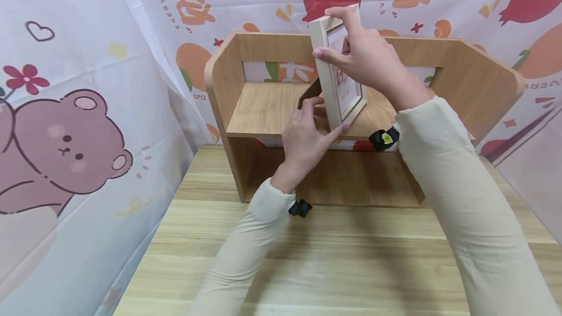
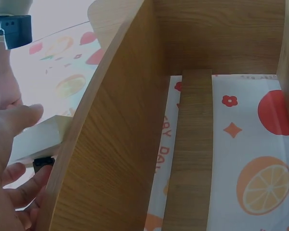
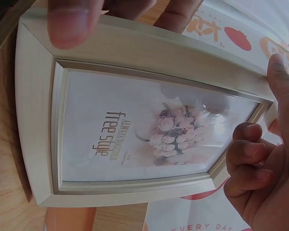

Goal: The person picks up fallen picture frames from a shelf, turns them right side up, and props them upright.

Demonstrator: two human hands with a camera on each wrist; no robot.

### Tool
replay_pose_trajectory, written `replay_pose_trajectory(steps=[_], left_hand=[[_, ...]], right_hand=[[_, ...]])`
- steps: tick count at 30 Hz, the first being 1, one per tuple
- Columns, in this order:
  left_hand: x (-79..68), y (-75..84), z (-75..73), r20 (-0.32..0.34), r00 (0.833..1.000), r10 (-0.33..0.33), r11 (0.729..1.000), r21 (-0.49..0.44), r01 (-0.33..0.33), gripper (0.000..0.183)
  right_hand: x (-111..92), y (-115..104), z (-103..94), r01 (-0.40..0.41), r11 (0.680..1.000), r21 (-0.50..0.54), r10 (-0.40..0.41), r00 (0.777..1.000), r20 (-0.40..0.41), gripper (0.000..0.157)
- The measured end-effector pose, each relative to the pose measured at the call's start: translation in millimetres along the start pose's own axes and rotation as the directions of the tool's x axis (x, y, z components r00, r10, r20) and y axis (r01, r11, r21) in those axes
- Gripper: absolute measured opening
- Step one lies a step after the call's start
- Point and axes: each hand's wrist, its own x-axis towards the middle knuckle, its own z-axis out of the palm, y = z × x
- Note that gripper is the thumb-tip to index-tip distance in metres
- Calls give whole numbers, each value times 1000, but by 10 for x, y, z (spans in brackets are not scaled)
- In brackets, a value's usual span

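A cream picture frame (image 1: pixel 330 77) stands upright, a little tilted, on the upper level of a wooden desk shelf (image 1: pixel 263 106). Behind it, a dark brown back stand (image 1: pixel 309 92) sticks out. My right hand (image 1: pixel 373 55) grips the frame's upper end, index finger over the top and thumb on the side edge. Low down, my left hand (image 1: pixel 305 133) holds the bottom, its thumb by the front lower corner and its fingers at the stand. In the right wrist view, the picture (image 3: pixel 159 130) shows pink flowers and the printed words "free style".
The shelf's lower compartment (image 1: pixel 333 174) lies under the upper board, and the unit rests on a light wood table (image 1: pixel 325 257). Behind hangs a fruit-print curtain (image 1: pixel 272 13); at the left is a bear-print curtain (image 1: pixel 149 87). Side panels (image 1: pixel 487 77) bound the shelf.
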Motion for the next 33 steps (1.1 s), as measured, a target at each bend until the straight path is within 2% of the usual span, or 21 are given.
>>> replay_pose_trajectory(steps=[13,22,27,33], left_hand=[[6,9,34,-5,1000,21,1000,-21,-21,62],[-44,-18,32,9,1000,13,999,-36,-12,61],[-18,-27,37,22,999,32,999,-33,-31,59],[0,-15,7,51,999,7,999,-49,-5,59]], right_hand=[[21,46,-32,28,999,-17,-28,1000,6,73],[63,78,-34,43,999,-12,-43,999,4,58],[97,91,-67,39,997,-62,-40,999,-14,54],[149,78,-109,22,998,-65,-21,1000,16,54]])
